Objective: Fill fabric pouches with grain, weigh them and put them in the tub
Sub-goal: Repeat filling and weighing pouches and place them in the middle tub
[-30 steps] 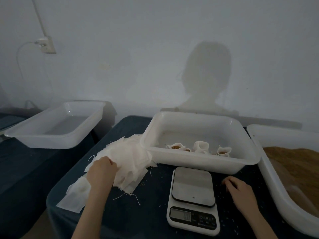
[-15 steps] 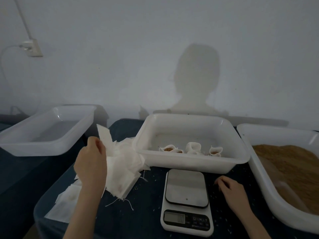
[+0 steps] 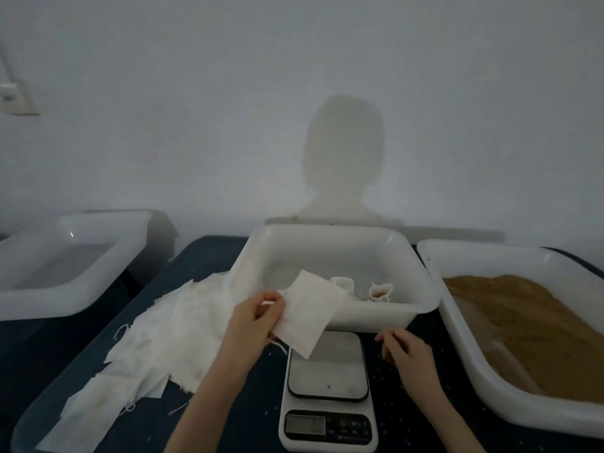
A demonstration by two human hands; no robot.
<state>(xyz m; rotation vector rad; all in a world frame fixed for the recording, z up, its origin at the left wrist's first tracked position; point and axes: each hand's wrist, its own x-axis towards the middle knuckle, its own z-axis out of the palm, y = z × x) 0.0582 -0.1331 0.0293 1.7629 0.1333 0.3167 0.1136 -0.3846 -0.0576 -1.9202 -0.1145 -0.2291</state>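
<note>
The left hand now holds one pouch lifted off the heap of pouches and carried to just above the scale, apparently pinched at its edge. The right hand sits slightly nearer the scale.

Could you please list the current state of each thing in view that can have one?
Left hand: pinches an empty pouch.
Empty pouch: flat, unfilled, held above the scale.
Right hand: holds nothing, fingers loosely curled, near the scale.
Scale: platform bare; display unreadable.
Middle tub: holds a few filled pouches, tops open.
Right tub: holds grain.
Left tub: looks empty.
Pouch pile: loose heap on the table.
</note>
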